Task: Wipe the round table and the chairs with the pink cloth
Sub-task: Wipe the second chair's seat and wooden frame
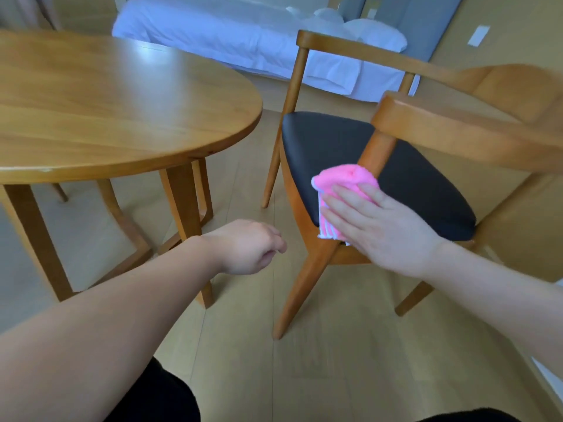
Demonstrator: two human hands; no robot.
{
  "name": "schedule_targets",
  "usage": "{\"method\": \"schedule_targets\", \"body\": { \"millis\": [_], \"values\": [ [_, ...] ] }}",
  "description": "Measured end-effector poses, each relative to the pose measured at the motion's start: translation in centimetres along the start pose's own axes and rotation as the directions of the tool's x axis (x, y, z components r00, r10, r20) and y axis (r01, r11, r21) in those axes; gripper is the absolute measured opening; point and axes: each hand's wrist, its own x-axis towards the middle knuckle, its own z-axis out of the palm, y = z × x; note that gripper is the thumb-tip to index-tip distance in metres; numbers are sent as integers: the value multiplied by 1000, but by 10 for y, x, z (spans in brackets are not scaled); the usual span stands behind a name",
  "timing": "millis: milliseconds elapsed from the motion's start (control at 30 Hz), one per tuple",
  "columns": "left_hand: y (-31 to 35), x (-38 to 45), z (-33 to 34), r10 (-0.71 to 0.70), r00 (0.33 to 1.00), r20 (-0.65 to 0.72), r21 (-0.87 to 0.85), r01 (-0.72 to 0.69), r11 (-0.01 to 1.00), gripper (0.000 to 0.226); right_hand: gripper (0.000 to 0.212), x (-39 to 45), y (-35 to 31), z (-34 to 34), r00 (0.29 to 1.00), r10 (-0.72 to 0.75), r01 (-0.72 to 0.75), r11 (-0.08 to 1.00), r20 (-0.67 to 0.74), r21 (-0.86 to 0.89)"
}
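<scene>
While the right hand presses the pink cloth with flat, straight fingers on the front edge of the chair with its black seat, the left hand hangs over the floor, fingers loosely curled, holding nothing. No writing is readable. Left of the chair stands the round table; behind, a white bed.

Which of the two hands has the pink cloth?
The right hand, pressing the pink cloth flat on the chair seat's front edge. The left hand hangs loosely curled, holding nothing.
</scene>
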Motion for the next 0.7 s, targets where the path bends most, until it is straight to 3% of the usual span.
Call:
{"method": "schedule_targets", "body": {
  "millis": [233,400,700],
  "values": [
    [23,11,5,78,987,142,16,-81,997,33,58,-23,-54,60,974,-182,193,979,-133,70],
    [33,21,16,67,965,253,41,-79,996,36,79,-38,-75,92,978,-115,146,974,-176,174],
    [57,33,31,117,930,347,83,-155,985,35,89,-75,-91,115,999,21,-14,978,-33,209]
  ]
}}
